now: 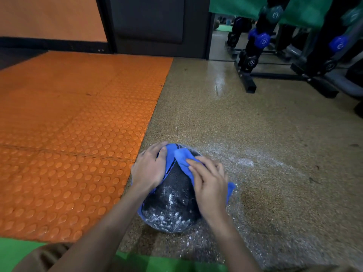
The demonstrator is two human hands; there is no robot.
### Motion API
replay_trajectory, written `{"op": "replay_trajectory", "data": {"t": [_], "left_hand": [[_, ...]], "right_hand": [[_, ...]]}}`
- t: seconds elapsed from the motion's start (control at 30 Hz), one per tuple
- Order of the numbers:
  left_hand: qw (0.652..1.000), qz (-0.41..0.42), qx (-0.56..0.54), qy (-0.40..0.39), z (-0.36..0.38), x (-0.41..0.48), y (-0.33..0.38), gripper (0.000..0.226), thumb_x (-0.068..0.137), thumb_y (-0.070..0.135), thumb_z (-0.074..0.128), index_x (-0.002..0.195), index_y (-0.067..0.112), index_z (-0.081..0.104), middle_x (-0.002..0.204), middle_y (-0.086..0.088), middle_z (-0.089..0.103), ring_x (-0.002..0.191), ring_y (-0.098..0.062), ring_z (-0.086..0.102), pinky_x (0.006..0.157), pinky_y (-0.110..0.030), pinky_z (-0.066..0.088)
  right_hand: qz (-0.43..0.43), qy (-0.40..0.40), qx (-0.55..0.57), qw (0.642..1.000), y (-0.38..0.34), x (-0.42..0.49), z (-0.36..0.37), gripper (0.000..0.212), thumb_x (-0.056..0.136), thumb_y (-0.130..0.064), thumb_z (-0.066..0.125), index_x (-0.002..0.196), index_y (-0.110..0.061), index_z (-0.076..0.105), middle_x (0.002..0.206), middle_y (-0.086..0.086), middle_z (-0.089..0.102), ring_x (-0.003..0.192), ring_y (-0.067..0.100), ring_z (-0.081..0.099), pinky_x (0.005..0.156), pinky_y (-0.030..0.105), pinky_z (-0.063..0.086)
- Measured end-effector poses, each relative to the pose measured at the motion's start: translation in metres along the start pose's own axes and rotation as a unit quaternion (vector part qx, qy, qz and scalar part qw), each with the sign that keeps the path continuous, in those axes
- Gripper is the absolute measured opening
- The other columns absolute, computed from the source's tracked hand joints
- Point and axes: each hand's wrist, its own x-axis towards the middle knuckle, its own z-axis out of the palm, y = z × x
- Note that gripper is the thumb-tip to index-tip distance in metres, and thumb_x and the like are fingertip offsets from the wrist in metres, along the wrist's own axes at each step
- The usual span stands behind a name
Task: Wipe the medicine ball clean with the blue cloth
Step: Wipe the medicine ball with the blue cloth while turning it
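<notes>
One head-worn, wide-angle view. We look forward and steeply down on the medicine ball (172,195), which sits low in the frame, just right of centre and close beneath us. The left hand (149,169) and right hand (210,185) on it fill the near field, and their forearms enter from the bottom edge. Left of the ball we see the orange studded mat (68,134). Beyond the ball stands a dark door (149,26), and beyond and right of it a dumbbell rack (245,79). Far lines tilt and bow outward.
</notes>
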Motion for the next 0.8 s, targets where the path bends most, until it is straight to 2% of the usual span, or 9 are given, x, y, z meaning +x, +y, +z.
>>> {"op": "replay_trajectory", "data": {"t": [0.1,0.17,0.27,0.37,0.47,0.53,0.67,0.73,0.8], "left_hand": [[1.0,0.006,0.002,-0.008,-0.001,-0.003,-0.002,0.041,0.096,0.047,0.025,0.129,0.044,0.05,0.143,0.02,0.043,0.135,-0.014,0.035,0.111,-0.041,0.025],[1.0,0.009,0.006,-0.003,0.001,-0.007,0.002,0.05,0.089,0.051,0.02,0.129,0.045,0.05,0.143,0.021,0.041,0.135,-0.014,0.035,0.111,-0.043,0.026],[0.999,0.002,0.039,0.005,0.006,-0.012,0.011,0.04,0.098,0.044,0.025,0.131,0.046,0.047,0.146,0.021,0.038,0.137,-0.017,0.032,0.11,-0.049,0.027],[0.999,0.008,0.052,0.011,0.01,-0.017,0.013,0.038,0.099,0.041,0.027,0.132,0.046,0.046,0.147,0.02,0.037,0.138,-0.017,0.03,0.11,-0.049,0.026],[0.999,0.014,0.041,0.002,0.006,-0.017,0.007,0.04,0.097,0.044,0.025,0.13,0.048,0.047,0.146,0.021,0.037,0.137,-0.014,0.03,0.111,-0.047,0.026],[0.999,0.019,0.027,-0.003,0.003,-0.015,0.004,0.04,0.097,0.046,0.024,0.129,0.049,0.048,0.145,0.021,0.038,0.138,-0.013,0.03,0.111,-0.047,0.025],[0.999,0.019,0.03,-0.006,0.002,-0.015,0.006,0.037,0.099,0.041,0.027,0.128,0.048,0.048,0.145,0.02,0.038,0.138,-0.014,0.03,0.111,-0.047,0.026],[0.999,0.02,0.047,-0.004,0.004,-0.017,0.012,0.037,0.1,0.04,0.027,0.13,0.047,0.047,0.146,0.02,0.038,0.138,-0.017,0.03,0.111,-0.047,0.026],[0.997,0.02,0.068,-0.004,0.008,-0.018,0.017,0.04,0.098,0.043,0.024,0.131,0.046,0.046,0.146,0.02,0.038,0.138,-0.019,0.03,0.111,-0.048,0.026]], "right_hand": [[0.156,0.015,0.145,0.977,0.024,-0.025,-0.009,0.02,0.088,-0.032,0.051,0.101,-0.03,0.065,0.1,-0.018,0.06,0.098,0.018,0.054,0.087,0.034,0.043],[0.222,0.01,0.164,0.961,0.026,-0.029,-0.016,0.017,0.089,-0.019,0.055,0.101,-0.028,0.062,0.099,-0.01,0.062,0.098,0.023,0.057,0.09,0.04,0.046],[0.173,0.01,0.054,0.983,0.006,-0.007,-0.017,0.018,0.088,-0.02,0.055,0.095,-0.023,0.071,0.097,-0.008,0.066,0.09,0.026,0.058,0.08,0.031,0.038],[0.036,-0.035,-0.05,0.998,-0.02,0.019,-0.01,0.024,0.084,-0.034,0.049,0.087,-0.029,0.073,0.095,-0.014,0.067,0.078,0.022,0.056,0.068,0.036,0.041],[-0.007,-0.065,-0.031,0.997,-0.003,0.019,-0.008,0.028,0.086,-0.038,0.045,0.091,-0.031,0.072,0.098,-0.015,0.066,0.082,0.019,0.055,0.069,0.035,0.042],[0.069,-0.047,0.065,0.994,0.018,0.003,-0.015,0.025,0.088,-0.033,0.048,0.096,-0.025,0.071,0.099,-0.01,0.066,0.092,0.02,0.057,0.078,0.032,0.043],[0.273,-0.033,0.184,0.944,0.044,-0.032,-0.029,0.022,0.087,-0.003,0.057,0.096,-0.022,0.062,0.092,-0.014,0.06,0.098,0.026,0.06,0.083,0.009,0.042],[0.259,-0.029,0.165,0.951,0.039,-0.026,-0.03,0.02,0.087,-0.006,0.059,0.096,-0.023,0.065,0.092,-0.014,0.061,0.097,0.023,0.059,0.09,0.028,0.046],[0.183,-0.023,0.129,0.974,0.024,-0.008,-0.026,0.015,0.088,-0.019,0.058,0.095,-0.022,0.07,0.095,-0.01,0.064,0.094,0.02,0.057,0.084,0.042,0.046]]}}
